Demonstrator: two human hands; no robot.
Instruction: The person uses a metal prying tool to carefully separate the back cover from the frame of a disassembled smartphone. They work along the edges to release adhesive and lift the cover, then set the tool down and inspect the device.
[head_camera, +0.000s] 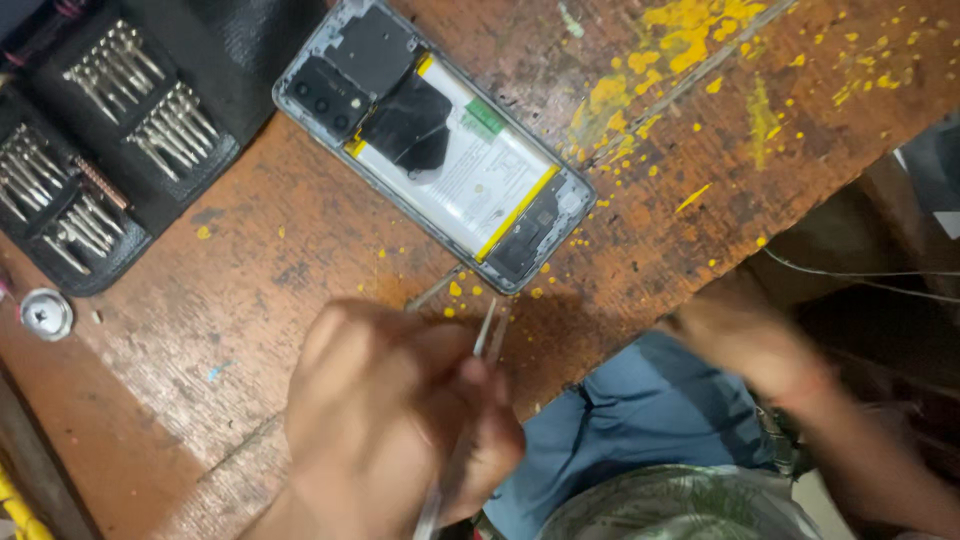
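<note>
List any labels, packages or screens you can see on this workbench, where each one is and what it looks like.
Battery label: on the opened phone lying back-up at top centre of the wooden bench; white rectangle with yellow strips along its edges and a small green patch.
Bit case: top left, open black pouch holding rows of silver screwdriver bits.
No screens or signs show.

Opened phone (435, 150) lies back-up on the wooden table (300, 260), far centre, set diagonally. Bit case (110, 130) lies at far left on the table; a small round cap (46, 313) sits just near of it. Left hand (395, 420) holding tweezers (487, 335) is near of the phone. Right hand (760, 350) is past the table's right edge.
</note>
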